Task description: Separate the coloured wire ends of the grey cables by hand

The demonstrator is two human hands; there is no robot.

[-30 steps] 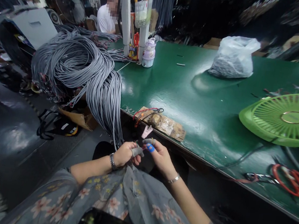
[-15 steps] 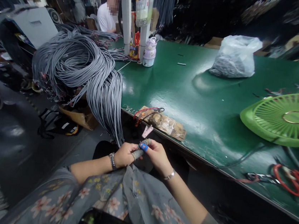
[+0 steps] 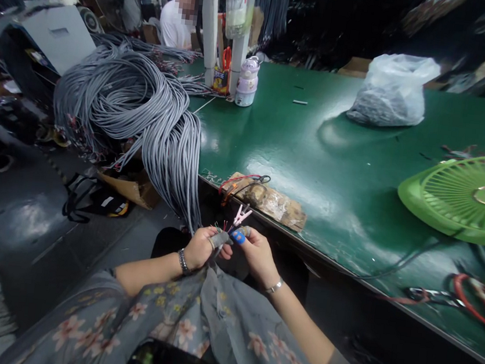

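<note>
A thick bundle of grey cables [image 3: 145,112] hangs off the left end of the green table [image 3: 314,167] down toward my lap. My left hand [image 3: 202,247] grips the end of one grey cable, where thin coloured wires [image 3: 223,226] stick out. My right hand [image 3: 256,253], with grey and blue finger covers, pinches those wire ends; the two hands touch. A small pink clip [image 3: 242,213] hangs from the table edge just above them.
A taped cardboard pad with red and black wires [image 3: 267,199] lies at the table edge. A green fan grille [image 3: 464,195], red-handled cutters [image 3: 475,293], a white plastic bag [image 3: 390,91] and a lilac bottle [image 3: 248,83] are on the table. Another person [image 3: 176,19] sits at the far left.
My hands have stayed together in front of the table edge; the coloured wire ends now stick up more between my fingers. The view has shifted slightly.
</note>
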